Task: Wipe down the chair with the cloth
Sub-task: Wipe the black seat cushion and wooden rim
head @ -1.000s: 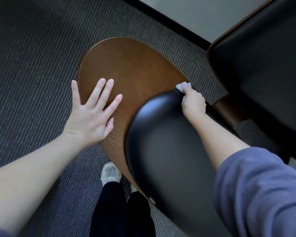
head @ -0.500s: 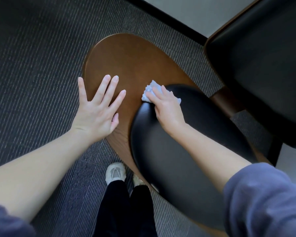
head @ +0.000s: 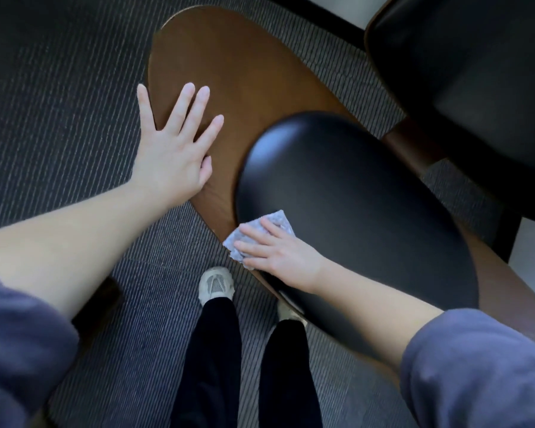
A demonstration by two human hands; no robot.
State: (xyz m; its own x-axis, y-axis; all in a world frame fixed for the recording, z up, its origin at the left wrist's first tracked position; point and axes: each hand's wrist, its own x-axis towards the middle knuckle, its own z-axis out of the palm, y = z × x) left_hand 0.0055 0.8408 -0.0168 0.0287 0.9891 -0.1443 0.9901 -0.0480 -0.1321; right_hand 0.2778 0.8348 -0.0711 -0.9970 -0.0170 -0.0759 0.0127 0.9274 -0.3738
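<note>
- Swept the cloth (head: 278,219) along the black cushion (head: 352,193) within the last second, from its far rounded end to its near left edge; kept the left hand (head: 170,156) planted on the wooden shell (head: 250,66) of the chair (head: 504,301) throughout.
- Pressing the cloth down with the right hand (head: 281,257), fingers straight and close together, nothing curled round or pinching it.
- Lying crumpled across the seam between cushion and wood, right at the chair's near rim.
- Bracing with the left hand, fingers spread wide and flat on the wood, holding nothing.
- Risk of losing the cloth over the rim onto the carpet (head: 59,103) beside the shoe (head: 216,285): flat pressure only, no grip, already at the edge.
- Risk of shifting the chair by leaning too hard on the shell.
</note>
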